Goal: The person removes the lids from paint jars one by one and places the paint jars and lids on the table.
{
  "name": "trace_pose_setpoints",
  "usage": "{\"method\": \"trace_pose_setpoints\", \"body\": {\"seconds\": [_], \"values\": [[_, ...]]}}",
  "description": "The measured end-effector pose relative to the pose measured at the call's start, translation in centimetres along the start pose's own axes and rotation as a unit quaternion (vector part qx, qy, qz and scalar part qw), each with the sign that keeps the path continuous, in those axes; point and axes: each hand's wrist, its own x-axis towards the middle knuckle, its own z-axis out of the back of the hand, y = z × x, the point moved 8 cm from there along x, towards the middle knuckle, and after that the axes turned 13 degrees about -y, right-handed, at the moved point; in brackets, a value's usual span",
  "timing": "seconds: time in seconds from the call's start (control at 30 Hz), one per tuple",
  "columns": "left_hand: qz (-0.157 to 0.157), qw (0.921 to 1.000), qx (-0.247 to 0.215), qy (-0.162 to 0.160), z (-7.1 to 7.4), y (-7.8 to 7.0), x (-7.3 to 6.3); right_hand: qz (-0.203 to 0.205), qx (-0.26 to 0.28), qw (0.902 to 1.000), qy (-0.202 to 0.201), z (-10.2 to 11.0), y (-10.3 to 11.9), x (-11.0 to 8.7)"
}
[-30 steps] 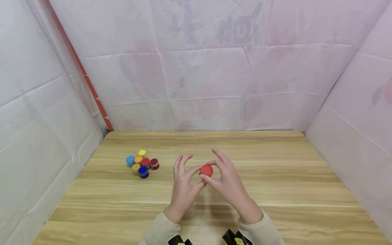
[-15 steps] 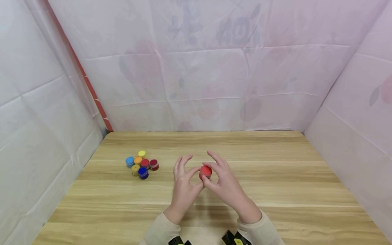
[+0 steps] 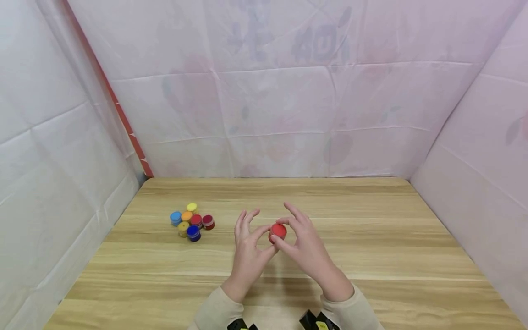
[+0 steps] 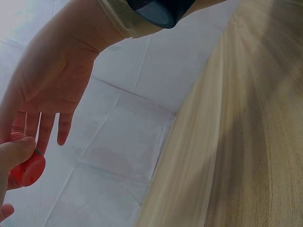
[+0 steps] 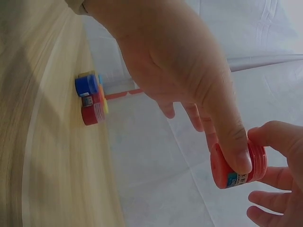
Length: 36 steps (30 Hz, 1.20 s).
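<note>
Both hands hold one small red paint jar [image 3: 278, 232] in front of the body, with a shadow on the wooden table below. My left hand [image 3: 249, 256] pinches it from the left between thumb and index finger, its other fingers raised. From the right, my right hand [image 3: 307, 250] pinches the same jar with thumb and index finger. In the right wrist view, the right thumb lies across the jar's label [image 5: 236, 179], while left fingertips touch the ribbed part [image 5: 258, 163]. Part of the jar shows behind a thumb in the left wrist view.
A cluster of several paint jars stands on the table [image 3: 371, 238] at the left, among them a dark blue jar [image 3: 193, 233], a yellow jar [image 3: 192, 208] and a dark red jar [image 3: 208, 222]. White cloth walls [image 3: 280, 105] surround the table's back and sides.
The jar's tilt shifts slightly between the frames, and the right hand's fingers move a little around it. Left hand and the jar cluster stay in place.
</note>
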Motion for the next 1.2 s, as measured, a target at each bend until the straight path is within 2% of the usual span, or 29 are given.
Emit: {"method": "trace_pose_setpoints", "body": {"seconds": [0.27, 0.5, 0.83, 1.2], "values": [[0.011, 0.9999, 0.005, 0.001, -0.04, 0.22, -0.06, 0.002, 0.002, 0.9999, 0.013, -0.33, 0.04, -0.09], [0.016, 0.9998, 0.005, -0.003, 0.05, 0.42, -0.03, -0.023, 0.006, 0.9997, -0.004, 0.05, -0.44, 0.02], [0.016, 0.9998, 0.007, 0.001, -0.04, 0.59, -0.1, -0.003, 0.003, 0.9999, 0.015, -0.29, -0.13, -0.07], [0.019, 0.9998, 0.002, -0.001, -0.03, 0.67, 0.0, -0.021, -0.002, 0.9998, 0.007, -0.16, -0.58, 0.03]]}}
